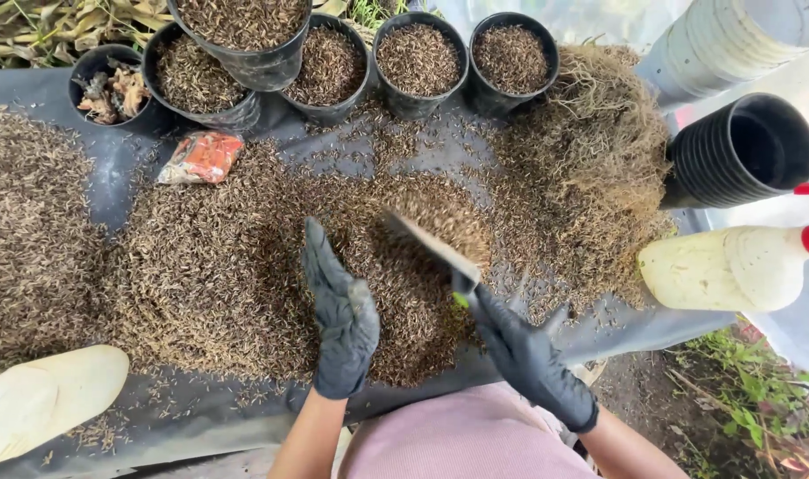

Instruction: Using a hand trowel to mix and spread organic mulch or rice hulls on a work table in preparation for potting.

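Pink cloth (475, 435) is seen lowest in view, just below both forearms. Left hand (340, 321), black-gloved: held flat and released, fingers straight, laid on the husk pile (218, 266); nothing is gripped. Right hand (521, 350), black-gloved: clenched around the handle of a scoop (435, 246), whose blade is raised up and to the left of the hand, loaded with husks and tilted over the pile. Black sheet (129, 168): spread under the pile, beneath both hands. Five black pots (419, 62), filled with husk, are ranged in a row well beyond the hands; a sixth pot (110, 87) at the row's left end holds dry scraps. Orange packet (202, 157): lying beyond the left hand, near the pots. Fibrous root mass (599, 168): beyond the right hand. Stacked empty pots (741, 151) and a pale bottle (732, 266) with red cap: right of the right hand, well apart.
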